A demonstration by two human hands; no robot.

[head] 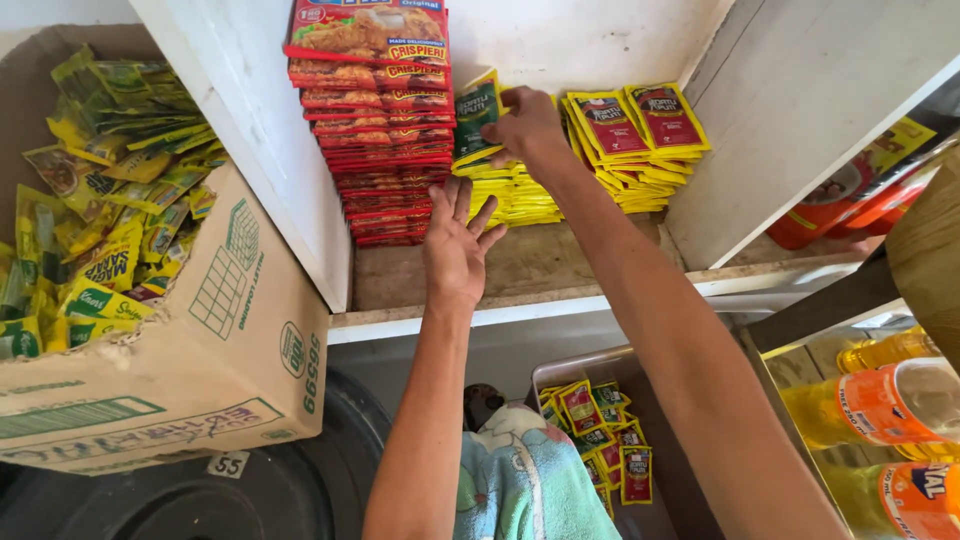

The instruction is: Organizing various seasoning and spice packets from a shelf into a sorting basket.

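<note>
Nearest, the left hand hangs open and empty, fingers spread, just short of the red packet stack. Beyond and to its right, the right hand pinches a green-and-yellow sachet, upright, directly above the yellow sachet pile.

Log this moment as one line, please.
right hand: gripping green-and-yellow foil sachet over yellow sachet stack | left hand: open, empty, beside red packet stack | white shelf

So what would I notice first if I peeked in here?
Probably the tall stack of red packets on the shelf, with the right hand holding a green sachet beside it. Then the cardboard box at left, full of yellow sachets.
</note>
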